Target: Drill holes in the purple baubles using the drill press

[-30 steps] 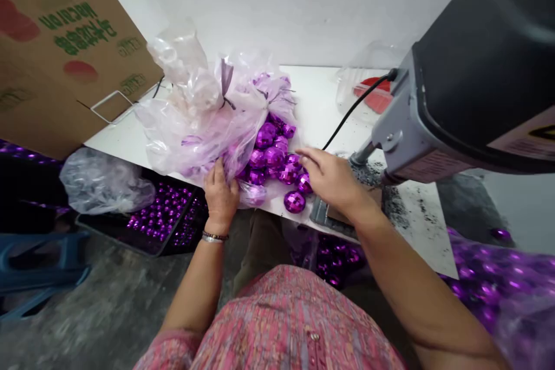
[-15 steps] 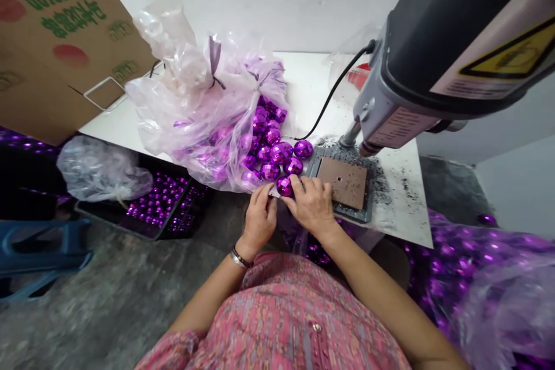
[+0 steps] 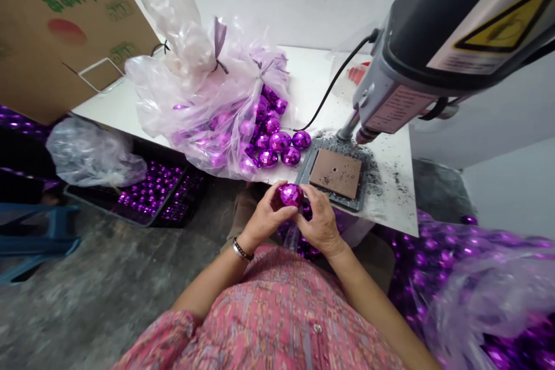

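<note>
Here's one purple ball (image 3: 291, 195) clear of the surface (image 3: 310, 69), pinched between my left grip (image 3: 266, 215) and right grip (image 3: 319, 218), just below frame centre; loose balls (image 3: 280, 141) (more in plastic) are left.

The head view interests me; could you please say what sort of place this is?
Probably a small workshop: what looks like a drill press stands on the table, dark bits lie around it, and purple balls are heaped nearby.
</note>
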`<state>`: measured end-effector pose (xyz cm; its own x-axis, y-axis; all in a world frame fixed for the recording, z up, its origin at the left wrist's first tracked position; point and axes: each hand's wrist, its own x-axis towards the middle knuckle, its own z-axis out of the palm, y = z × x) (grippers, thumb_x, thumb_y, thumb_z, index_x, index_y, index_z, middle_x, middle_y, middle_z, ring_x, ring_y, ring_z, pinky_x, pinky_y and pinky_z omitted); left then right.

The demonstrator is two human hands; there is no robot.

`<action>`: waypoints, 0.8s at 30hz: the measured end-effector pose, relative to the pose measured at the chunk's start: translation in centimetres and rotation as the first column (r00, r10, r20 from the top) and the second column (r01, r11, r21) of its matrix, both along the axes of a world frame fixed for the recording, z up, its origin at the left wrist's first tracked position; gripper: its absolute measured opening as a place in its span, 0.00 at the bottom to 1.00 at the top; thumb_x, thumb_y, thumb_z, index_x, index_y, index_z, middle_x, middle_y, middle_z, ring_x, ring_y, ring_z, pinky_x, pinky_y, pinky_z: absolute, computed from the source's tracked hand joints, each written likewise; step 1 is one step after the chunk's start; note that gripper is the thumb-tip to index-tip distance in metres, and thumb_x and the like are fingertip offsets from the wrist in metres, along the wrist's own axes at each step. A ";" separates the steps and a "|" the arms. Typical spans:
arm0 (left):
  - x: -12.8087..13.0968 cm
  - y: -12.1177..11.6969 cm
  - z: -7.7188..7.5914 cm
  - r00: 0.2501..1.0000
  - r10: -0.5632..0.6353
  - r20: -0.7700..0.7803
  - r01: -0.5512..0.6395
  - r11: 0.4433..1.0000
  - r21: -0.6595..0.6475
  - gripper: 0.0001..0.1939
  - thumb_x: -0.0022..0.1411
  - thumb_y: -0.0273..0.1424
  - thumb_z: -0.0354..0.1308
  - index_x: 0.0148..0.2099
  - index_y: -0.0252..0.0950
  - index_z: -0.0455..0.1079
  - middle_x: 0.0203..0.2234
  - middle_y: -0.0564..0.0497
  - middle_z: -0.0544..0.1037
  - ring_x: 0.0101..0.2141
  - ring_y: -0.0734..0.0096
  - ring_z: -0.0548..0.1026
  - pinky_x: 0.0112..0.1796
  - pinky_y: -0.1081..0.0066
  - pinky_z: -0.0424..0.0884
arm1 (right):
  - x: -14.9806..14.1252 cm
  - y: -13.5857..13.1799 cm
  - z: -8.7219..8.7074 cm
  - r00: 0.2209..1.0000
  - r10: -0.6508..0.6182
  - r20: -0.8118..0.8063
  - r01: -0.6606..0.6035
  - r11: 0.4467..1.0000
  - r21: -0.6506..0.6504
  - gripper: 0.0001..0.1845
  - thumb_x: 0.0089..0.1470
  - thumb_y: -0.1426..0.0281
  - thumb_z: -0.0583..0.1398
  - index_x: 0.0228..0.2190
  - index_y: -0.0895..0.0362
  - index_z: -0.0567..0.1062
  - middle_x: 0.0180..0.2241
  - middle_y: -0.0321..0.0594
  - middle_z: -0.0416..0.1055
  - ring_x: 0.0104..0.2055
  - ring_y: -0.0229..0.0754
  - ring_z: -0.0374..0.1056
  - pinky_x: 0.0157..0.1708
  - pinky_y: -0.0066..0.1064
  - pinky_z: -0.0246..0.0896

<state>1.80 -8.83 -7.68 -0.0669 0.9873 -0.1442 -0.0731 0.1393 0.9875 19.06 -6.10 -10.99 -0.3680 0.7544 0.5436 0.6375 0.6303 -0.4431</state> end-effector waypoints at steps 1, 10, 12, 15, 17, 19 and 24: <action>0.2 -0.1 -0.1 1.000 0.001 -0.010 -0.001 1.000 -0.007 0.42 0.50 0.45 0.75 0.63 0.36 0.68 0.56 0.41 0.77 0.55 0.54 0.76 0.62 0.56 0.68 | 0.3 -0.3 -0.1 1.000 -0.001 -0.011 0.000 1.000 -0.013 0.30 0.64 0.54 0.58 0.58 0.61 0.69 0.57 0.49 0.67 0.60 0.40 0.66 0.62 0.41 0.71; 1.8 0.0 -0.1 0.979 -0.130 0.157 0.134 0.991 -0.019 0.35 0.57 0.51 0.69 0.60 0.37 0.73 0.58 0.42 0.77 0.58 0.54 0.74 0.61 0.59 0.69 | 1.1 -1.8 0.0 0.991 -0.020 -0.131 0.009 0.997 -0.082 0.32 0.64 0.52 0.58 0.59 0.61 0.68 0.58 0.49 0.67 0.62 0.41 0.66 0.64 0.43 0.70; 2.4 -0.1 -0.5 0.954 -0.123 0.272 0.143 0.988 -0.054 0.35 0.58 0.54 0.66 0.60 0.37 0.72 0.56 0.42 0.78 0.56 0.56 0.75 0.57 0.60 0.72 | 1.2 -2.1 0.1 0.987 -0.046 -0.155 0.032 0.996 -0.088 0.31 0.63 0.52 0.59 0.58 0.62 0.69 0.57 0.49 0.67 0.61 0.41 0.66 0.63 0.43 0.71; 2.9 -0.2 -0.6 0.912 -0.145 0.383 0.196 0.976 -0.097 0.40 0.59 0.57 0.65 0.64 0.37 0.69 0.53 0.42 0.79 0.48 0.61 0.78 0.51 0.63 0.75 | 2.2 -1.9 0.8 0.975 -0.122 -0.188 0.100 0.987 -0.123 0.32 0.62 0.49 0.59 0.56 0.62 0.70 0.55 0.48 0.69 0.60 0.40 0.66 0.62 0.42 0.71; 2.9 -0.1 -0.6 0.918 -0.155 0.364 0.219 0.966 -0.141 0.42 0.60 0.57 0.65 0.67 0.37 0.66 0.51 0.41 0.80 0.42 0.66 0.80 0.47 0.65 0.75 | 3.6 -0.8 1.6 0.948 -0.234 -0.215 0.198 0.964 -0.180 0.34 0.62 0.49 0.58 0.58 0.61 0.69 0.56 0.49 0.68 0.59 0.40 0.66 0.62 0.42 0.71; 2.8 0.0 -0.7 0.948 -0.155 0.279 0.212 0.959 -0.189 0.40 0.58 0.54 0.68 0.65 0.36 0.68 0.50 0.41 0.81 0.38 0.69 0.79 0.45 0.65 0.75 | 5.5 1.1 2.6 0.907 -0.356 -0.224 0.296 0.919 -0.260 0.35 0.63 0.50 0.58 0.61 0.60 0.66 0.58 0.50 0.66 0.59 0.40 0.66 0.61 0.41 0.72; 2.3 -0.1 -1.5 0.988 -0.095 0.123 0.122 0.964 -0.235 0.28 0.53 0.43 0.72 0.53 0.36 0.77 0.46 0.45 0.83 0.41 0.68 0.79 0.47 0.66 0.75 | 9.3 7.3 5.1 0.911 -0.384 -0.153 0.274 0.838 -0.473 0.32 0.63 0.52 0.60 0.57 0.62 0.69 0.53 0.47 0.69 0.55 0.38 0.68 0.59 0.39 0.72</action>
<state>4.10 -8.90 -9.16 0.0683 0.9226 -0.3798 -0.1505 0.3858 0.9102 28.31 1.21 -5.87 0.0399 0.9844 0.1714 0.6159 0.1108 -0.7800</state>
